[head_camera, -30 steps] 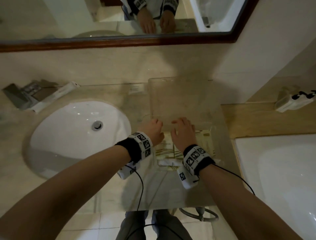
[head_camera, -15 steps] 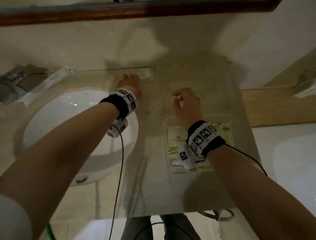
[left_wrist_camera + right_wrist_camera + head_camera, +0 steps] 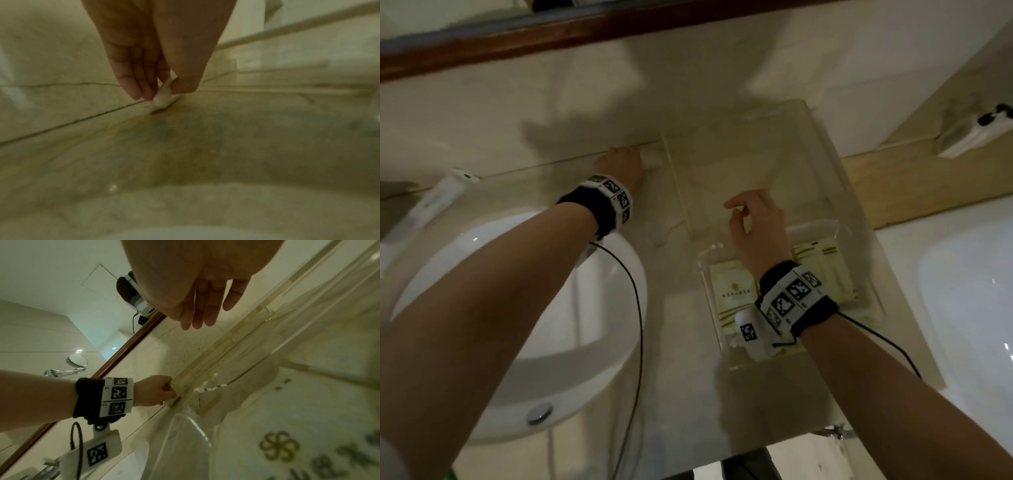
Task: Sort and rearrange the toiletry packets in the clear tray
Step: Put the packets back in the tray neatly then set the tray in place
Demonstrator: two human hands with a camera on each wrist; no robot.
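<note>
The left hand (image 3: pixel 621 163) pinched a small white packet (image 3: pixel 163 99) against the counter's back edge. The right hand (image 3: pixel 755 228) hovered relaxed and empty above the clear tray (image 3: pixel 873 301), where cream packets (image 3: pixel 732 291) lay.

I see cream packets (image 3: pixel 732 291) with olive-gold stripes and a gold pinwheel emblem, lying in a colourless see-through tray (image 3: pixel 873 301). Both wristbands (image 3: pixel 796 294) are black with white panels of black square codes. The counter (image 3: pixel 688 394) is veined beige stone, the basin (image 3: pixel 592 342) white, the mirror frame (image 3: pixel 517 37) reddish brown.
</note>
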